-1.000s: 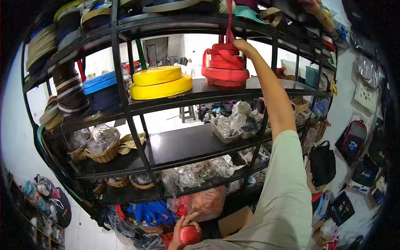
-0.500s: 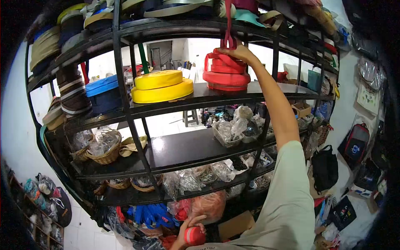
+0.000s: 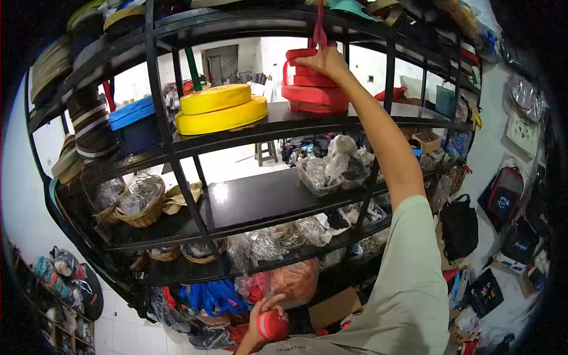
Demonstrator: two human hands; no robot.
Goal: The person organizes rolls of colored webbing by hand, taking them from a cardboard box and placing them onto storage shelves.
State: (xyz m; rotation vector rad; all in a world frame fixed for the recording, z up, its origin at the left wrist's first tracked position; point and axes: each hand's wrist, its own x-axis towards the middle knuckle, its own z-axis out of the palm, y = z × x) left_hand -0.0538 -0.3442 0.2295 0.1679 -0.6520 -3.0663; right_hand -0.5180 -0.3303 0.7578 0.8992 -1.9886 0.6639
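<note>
On the upper shelf stands a stack of red webbing rolls (image 3: 313, 97). My right hand (image 3: 325, 62) reaches up to the top of this stack, its fingers closed on the top red roll (image 3: 300, 54). A dark red strap (image 3: 319, 23) hangs from the shelf above, just behind that hand. Low in the view, my left hand (image 3: 263, 316) holds a small red roll with a pale stripe (image 3: 272, 325) near my body. Two yellow rolls (image 3: 222, 112) lie stacked left of the red ones.
Blue rolls (image 3: 133, 121) and dark brown rolls (image 3: 89, 133) sit further left on the black shelf rack (image 3: 254, 204). Lower shelves carry a wicker basket (image 3: 142, 207) and plastic-wrapped goods (image 3: 325, 168). Bags (image 3: 460, 228) hang on the right wall. Upright posts divide the rack.
The view has shifted slightly, so the shelves appear higher and a little further left. My right hand stays at the red stack's top; my left hand still holds the small roll, now turned slightly.
</note>
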